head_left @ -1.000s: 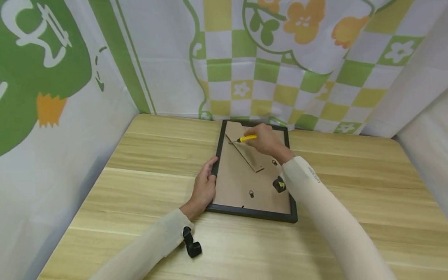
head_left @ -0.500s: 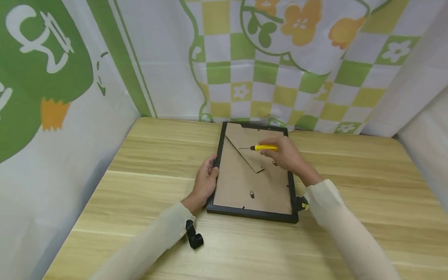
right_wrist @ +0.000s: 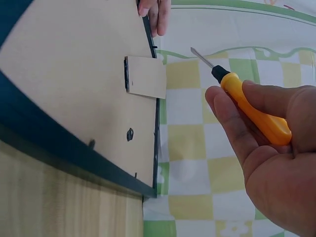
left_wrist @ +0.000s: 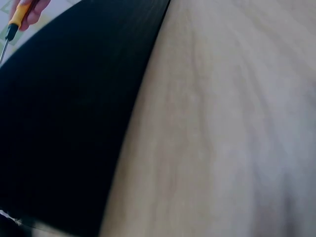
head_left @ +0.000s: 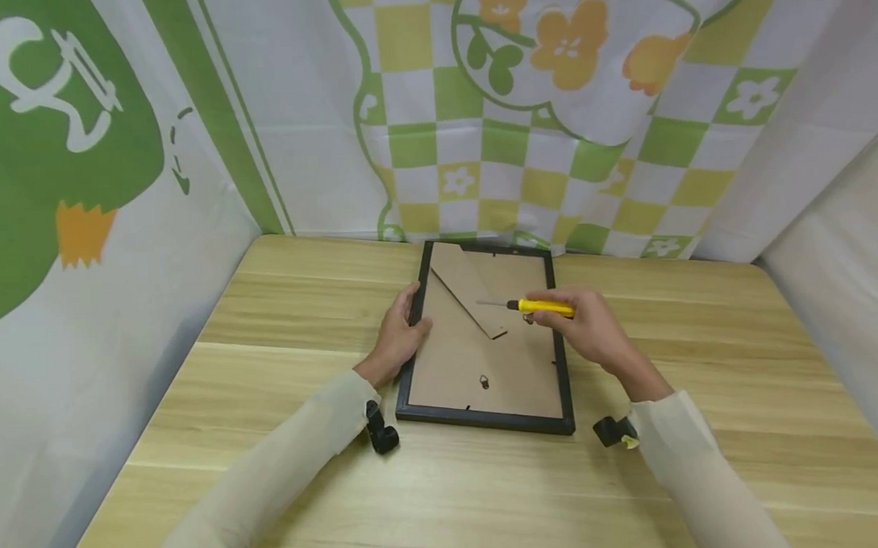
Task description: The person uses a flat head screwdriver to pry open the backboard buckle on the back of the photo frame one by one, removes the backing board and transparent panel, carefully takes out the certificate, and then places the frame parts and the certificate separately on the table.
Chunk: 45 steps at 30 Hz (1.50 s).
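Two bare hands, no gloves, rings or watch in view. Left hand (head_left: 396,340) and right hand (head_left: 589,327) both come out of long, close-fitting sleeves in pale cream, thin and slightly sheer cloth. Left sleeve (head_left: 272,481) ends just behind the grip at the wrist; right sleeve (head_left: 696,483) ends the same way. Small black camera mount (head_left: 379,433) sits under the left cuff. Matching black mount (head_left: 613,432) with a yellow-green speck under the right cuff. Fingernails short and plain in the right wrist view.
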{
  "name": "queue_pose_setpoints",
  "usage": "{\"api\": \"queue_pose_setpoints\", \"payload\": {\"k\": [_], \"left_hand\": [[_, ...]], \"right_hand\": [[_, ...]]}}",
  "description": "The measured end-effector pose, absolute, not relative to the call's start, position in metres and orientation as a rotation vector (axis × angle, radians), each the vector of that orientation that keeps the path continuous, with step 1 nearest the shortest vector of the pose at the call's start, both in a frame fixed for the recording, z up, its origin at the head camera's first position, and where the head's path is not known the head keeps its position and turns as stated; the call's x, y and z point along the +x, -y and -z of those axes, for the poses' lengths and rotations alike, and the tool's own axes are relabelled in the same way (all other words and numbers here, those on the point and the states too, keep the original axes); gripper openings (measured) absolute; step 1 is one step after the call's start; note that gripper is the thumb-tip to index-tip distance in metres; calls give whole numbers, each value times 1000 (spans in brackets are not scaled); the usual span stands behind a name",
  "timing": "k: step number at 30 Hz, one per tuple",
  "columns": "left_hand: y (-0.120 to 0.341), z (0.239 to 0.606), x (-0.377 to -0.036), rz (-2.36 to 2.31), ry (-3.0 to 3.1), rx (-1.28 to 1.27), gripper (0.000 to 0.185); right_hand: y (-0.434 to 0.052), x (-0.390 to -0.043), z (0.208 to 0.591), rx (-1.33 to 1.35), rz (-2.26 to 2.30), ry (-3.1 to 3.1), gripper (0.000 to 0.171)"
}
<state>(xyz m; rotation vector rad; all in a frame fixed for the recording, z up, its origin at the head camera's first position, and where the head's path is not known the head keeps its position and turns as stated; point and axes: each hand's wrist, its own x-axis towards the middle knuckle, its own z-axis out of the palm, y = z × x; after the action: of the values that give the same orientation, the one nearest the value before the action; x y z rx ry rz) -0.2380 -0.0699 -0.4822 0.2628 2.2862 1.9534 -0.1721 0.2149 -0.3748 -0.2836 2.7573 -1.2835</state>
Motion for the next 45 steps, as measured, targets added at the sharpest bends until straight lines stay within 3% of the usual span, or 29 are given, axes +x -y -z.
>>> {"api": "queue_pose_setpoints", "payload": {"k": [13,24,39,45], "left_hand": [[61,483,-225,-2020,-2294,245,64],[51,483,-197,-2031,-2410,38,62],[22,479,-155,-2099,-2532,-269,63],[28,477,-158,-2138,-2544,-300,59]], "right_hand": [[-225,-159,394,-233,1671,-2606,37],[-231,-153,411,-131,1721,-2546,37],[-232,-153,418,-192,1783,-2531,36],[-231,-151,420,-201,1786,-2516,36]]}}
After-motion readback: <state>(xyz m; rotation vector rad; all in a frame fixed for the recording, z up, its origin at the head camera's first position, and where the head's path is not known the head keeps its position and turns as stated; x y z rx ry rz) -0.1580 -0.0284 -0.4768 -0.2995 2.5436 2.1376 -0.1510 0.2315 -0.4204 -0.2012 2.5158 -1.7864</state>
